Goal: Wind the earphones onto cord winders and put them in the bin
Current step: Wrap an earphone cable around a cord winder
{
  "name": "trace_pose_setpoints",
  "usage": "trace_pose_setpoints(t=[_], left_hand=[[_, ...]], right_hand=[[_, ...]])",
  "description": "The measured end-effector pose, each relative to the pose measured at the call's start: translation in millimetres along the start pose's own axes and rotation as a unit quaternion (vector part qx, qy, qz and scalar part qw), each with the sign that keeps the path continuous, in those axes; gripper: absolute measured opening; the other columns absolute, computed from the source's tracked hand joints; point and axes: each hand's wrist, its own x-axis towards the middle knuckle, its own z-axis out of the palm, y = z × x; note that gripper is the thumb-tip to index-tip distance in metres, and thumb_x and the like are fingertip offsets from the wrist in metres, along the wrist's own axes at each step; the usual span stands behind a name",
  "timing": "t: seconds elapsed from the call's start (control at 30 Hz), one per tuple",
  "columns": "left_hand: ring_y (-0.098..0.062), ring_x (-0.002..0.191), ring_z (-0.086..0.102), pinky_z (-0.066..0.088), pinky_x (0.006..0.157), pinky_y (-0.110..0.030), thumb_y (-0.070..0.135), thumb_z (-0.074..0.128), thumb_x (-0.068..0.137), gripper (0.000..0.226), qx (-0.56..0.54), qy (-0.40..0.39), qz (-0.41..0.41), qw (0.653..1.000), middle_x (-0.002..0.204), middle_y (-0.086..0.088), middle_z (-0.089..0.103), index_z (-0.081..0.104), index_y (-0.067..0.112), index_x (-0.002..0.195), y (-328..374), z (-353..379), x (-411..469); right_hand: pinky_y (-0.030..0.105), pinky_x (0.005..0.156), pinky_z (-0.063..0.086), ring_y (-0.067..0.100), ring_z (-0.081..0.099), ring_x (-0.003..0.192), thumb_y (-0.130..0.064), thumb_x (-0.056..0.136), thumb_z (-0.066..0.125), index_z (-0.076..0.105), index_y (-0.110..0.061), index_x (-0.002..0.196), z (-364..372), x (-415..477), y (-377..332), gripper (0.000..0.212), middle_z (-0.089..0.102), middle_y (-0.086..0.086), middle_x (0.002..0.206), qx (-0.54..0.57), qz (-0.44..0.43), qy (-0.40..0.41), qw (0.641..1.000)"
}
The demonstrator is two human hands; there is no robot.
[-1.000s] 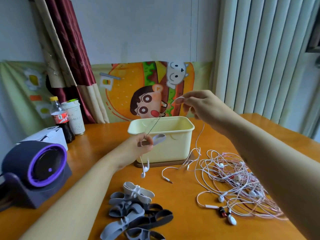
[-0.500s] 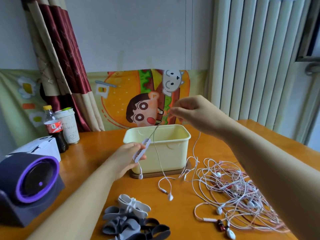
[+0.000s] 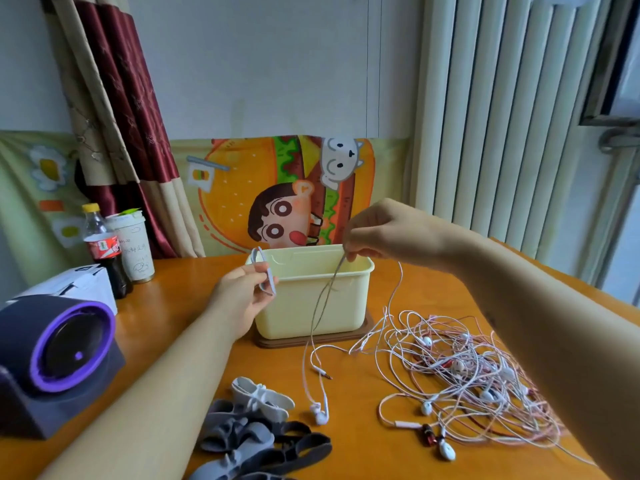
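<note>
Left hand (image 3: 242, 292): at centre frame, gripped a grey winder (image 3: 263, 273).
Right hand (image 3: 384, 233): raised, pinched a white earphone cord (image 3: 320, 306) hanging limp.

You have one view, from the camera on your head. It faces forward and tilts down over the counter (image 3: 433, 282), toward the wall (image 3: 259, 64) and the blinds (image 3: 502, 116) behind it. Your forearms enter from the bottom and right edges, large and close to the lens. The left grip (image 3: 242, 296) with its winder (image 3: 263, 275) and the right grip (image 3: 381, 233) with its cord (image 3: 322, 296) sit near the frame's centre. The bin (image 3: 346, 306) stands straight ahead between them, a little farther off. The wide lens tilts the blinds outward at the right, and the frame's bottom cuts off the counter's near part.
</note>
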Motion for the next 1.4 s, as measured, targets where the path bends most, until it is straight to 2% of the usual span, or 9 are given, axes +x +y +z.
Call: trace_pose_setpoints(t=[0.13,0.2,0.4,0.6,0.73,0.87,1.03,1.23,1.4], left_hand=[[-0.012,0.078,0.063,0.051,0.061,-0.019,-0.003,0.048,0.097,0.023,0.240,-0.065,0.133,0.959,0.098,-0.014,0.066,0.065,0.012,0.091,15.6,-2.1,-11.9],[-0.005,0.076,0.066,0.050,0.058,-0.016,0.000,0.048,0.098,0.021,0.276,-0.116,0.140,0.944,0.099,-0.008,0.068,0.066,0.013,0.100,22.4,0.7,-17.9],[-0.011,0.066,0.063,0.048,0.053,-0.020,0.007,0.053,0.097,0.038,0.091,-0.226,0.007,0.970,0.105,-0.005,0.070,0.057,0.029,0.128,13.4,16.9,-24.7],[-0.012,0.061,0.059,0.050,0.052,-0.023,-0.008,0.038,0.095,0.039,-0.003,-0.268,-0.109,0.957,0.097,-0.009,0.073,0.069,0.011,0.107,-7.3,24.1,-19.4],[-0.012,0.065,0.059,0.048,0.053,-0.023,0.004,0.039,0.098,0.035,-0.006,-0.277,-0.133,0.952,0.103,-0.009,0.072,0.065,0.011,0.119,-11.8,17.0,-15.0],[-0.006,0.072,0.051,0.043,0.058,-0.021,0.033,0.058,0.087,0.034,0.177,-0.258,-0.011,0.950,0.102,0.006,0.072,0.065,0.023,0.119,-12.7,10.5,-15.5],[0.001,0.072,0.054,0.044,0.063,-0.017,0.021,0.055,0.097,0.023,0.336,-0.236,0.157,0.898,0.101,0.010,0.068,0.062,0.036,0.114,-4.8,10.8,-16.1],[0.007,0.059,0.049,0.043,0.061,-0.011,0.020,0.060,0.094,0.027,0.369,-0.258,0.220,0.865,0.084,0.012,0.057,0.064,0.046,0.100,4.6,14.9,-20.5],[0.019,0.061,0.052,0.037,0.059,-0.002,0.014,0.060,0.094,0.018,0.381,-0.258,0.210,0.863,0.068,0.036,0.061,0.068,0.018,0.110,2.0,21.0,-22.5]], right_hand=[[0.025,0.064,0.051,0.010,0.064,0.074,-0.028,0.090,0.060,0.072,-0.013,0.083,-5.7,6.9,4.1,0.020,0.071,0.002,0.081,-0.016,-0.015,0.071,0.997],[0.013,0.053,0.041,0.000,0.057,0.060,-0.030,0.087,0.065,0.071,-0.015,0.078,-6.6,9.8,4.6,0.018,0.066,-0.003,0.071,-0.025,-0.037,0.065,0.997],[0.016,0.050,0.036,0.004,0.049,0.056,-0.034,0.087,0.064,0.072,-0.005,0.085,-0.6,30.6,13.0,0.030,0.064,0.005,0.067,-0.006,-0.061,0.089,0.994],[0.010,0.045,0.033,-0.002,0.041,0.043,-0.032,0.090,0.060,0.066,-0.017,0.074,20.4,46.5,33.4,0.023,0.050,-0.010,0.051,0.042,-0.039,0.070,0.996],[0.012,0.047,0.033,-0.002,0.041,0.043,-0.031,0.092,0.059,0.068,-0.008,0.084,34.4,54.9,44.1,0.026,0.050,-0.012,0.048,0.066,-0.018,0.065,0.996],[0.009,0.043,0.029,-0.002,0.037,0.040,-0.031,0.091,0.061,0.067,-0.010,0.080,37.3,59.8,42.0,0.024,0.047,-0.015,0.041,0.078,-0.027,0.087,0.993],[0.009,0.042,0.026,-0.001,0.035,0.041,-0.030,0.090,0.063,0.068,-0.001,0.084,30.7,66.1,27.0,0.029,0.041,-0.013,0.049,0.060,-0.064,0.129,0.988],[0.008,0.042,0.028,-0.002,0.038,0.039,-0.031,0.090,0.063,0.066,-0.007,0.081,15.3,75.4,5.4,0.026,0.046,-0.012,0.052,0.051,-0.107,0.179,0.977],[0.007,0.040,0.027,-0.002,0.040,0.036,-0.027,0.091,0.062,0.065,-0.004,0.081,3.9,81.5,-6.3,0.026,0.044,-0.013,0.043,0.052,-0.119,0.206,0.970]])
